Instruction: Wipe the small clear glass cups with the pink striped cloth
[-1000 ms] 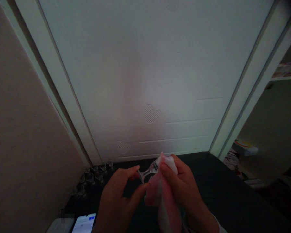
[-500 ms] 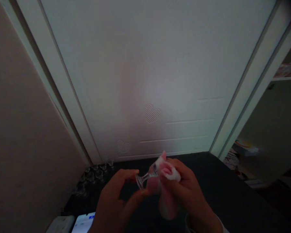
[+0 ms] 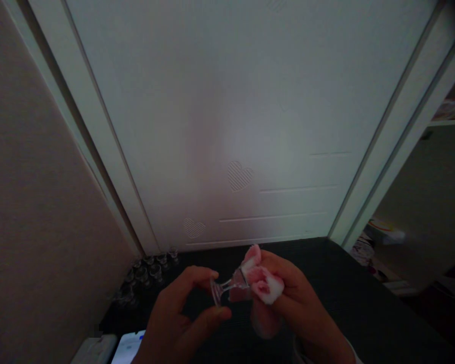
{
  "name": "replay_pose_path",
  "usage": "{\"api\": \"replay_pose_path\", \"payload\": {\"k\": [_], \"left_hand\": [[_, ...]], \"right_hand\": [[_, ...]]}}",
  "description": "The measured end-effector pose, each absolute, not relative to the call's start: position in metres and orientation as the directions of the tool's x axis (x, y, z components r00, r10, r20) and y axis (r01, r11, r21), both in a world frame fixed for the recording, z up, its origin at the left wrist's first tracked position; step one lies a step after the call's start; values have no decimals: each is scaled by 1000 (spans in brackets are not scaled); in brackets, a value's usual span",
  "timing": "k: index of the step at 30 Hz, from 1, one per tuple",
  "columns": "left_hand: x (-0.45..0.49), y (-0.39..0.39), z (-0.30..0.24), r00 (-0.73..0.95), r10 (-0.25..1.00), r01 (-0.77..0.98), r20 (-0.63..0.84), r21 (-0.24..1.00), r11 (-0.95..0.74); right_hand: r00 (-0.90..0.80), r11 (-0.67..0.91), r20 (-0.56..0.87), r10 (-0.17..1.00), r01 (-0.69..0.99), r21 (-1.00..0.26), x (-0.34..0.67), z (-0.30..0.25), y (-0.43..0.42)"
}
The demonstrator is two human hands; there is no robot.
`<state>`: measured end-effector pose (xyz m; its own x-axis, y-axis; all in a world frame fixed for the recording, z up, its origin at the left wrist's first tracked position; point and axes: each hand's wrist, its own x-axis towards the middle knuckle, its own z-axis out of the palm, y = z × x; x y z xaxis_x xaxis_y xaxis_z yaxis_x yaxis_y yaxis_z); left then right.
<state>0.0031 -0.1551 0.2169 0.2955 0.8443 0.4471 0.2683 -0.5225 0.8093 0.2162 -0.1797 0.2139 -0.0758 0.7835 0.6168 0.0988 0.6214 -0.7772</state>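
Observation:
A small stemmed glass (image 3: pixel 227 286) lies sideways between my hands, above the dark table. My left hand (image 3: pixel 184 308) has its thumb and fingers at the edge of the glass's round foot, gripping it. Wrapped in my right hand (image 3: pixel 293 288) is a pink and white cloth (image 3: pixel 265 285), which is pressed over the bowl end of the glass. The cloth hides the rim, and part of it hangs below my right hand.
Several small glasses (image 3: pixel 142 275) stand at the table's back left, by the wall. A lit phone (image 3: pixel 127 348) and a pale object (image 3: pixel 94 350) lie at the front left. Behind the dark table (image 3: pixel 326 283) rises a white panel (image 3: pixel 227 111); shelves (image 3: pixel 424 202) are at the right.
The cloth has turned a little around the glass's bowl, and its folds now sit lower. My left thumb has shifted slightly at the foot.

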Motion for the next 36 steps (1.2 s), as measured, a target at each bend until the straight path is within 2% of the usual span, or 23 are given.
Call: {"api": "replay_pose_path", "payload": {"k": [5,9,13,16,19,23,28,32,36], "left_hand": [[10,-157,218,297,841,223,453,823,-522],[11,-157,219,270,841,226,469,818,-529],[5,-154,217,262,810,296,525,755,-585],[2,-151,215,281,729,336,625,647,-684],[3,-148,216,338,596,380,728,474,-794],[8,-145,217,337,398,394,853,256,-883],[9,-144,216,351,322,421,879,159,-893],[9,-142,218,387,252,439,887,63,-896],[12,-143,218,412,197,472,890,-23,-881]], "right_hand": [[-53,600,598,800,27,-800,214,212,-181],[-54,652,651,757,138,-746,216,212,-181],[-98,668,665,741,213,-713,215,214,-181],[-114,674,667,736,214,-707,213,213,-181],[-95,684,680,727,183,-706,211,210,-181],[-85,624,619,781,96,-775,210,203,-182],[-111,568,571,814,-59,-821,207,199,-182],[-85,584,593,801,-112,-804,205,202,-179],[-50,544,557,829,-154,-825,204,203,-176]]}}
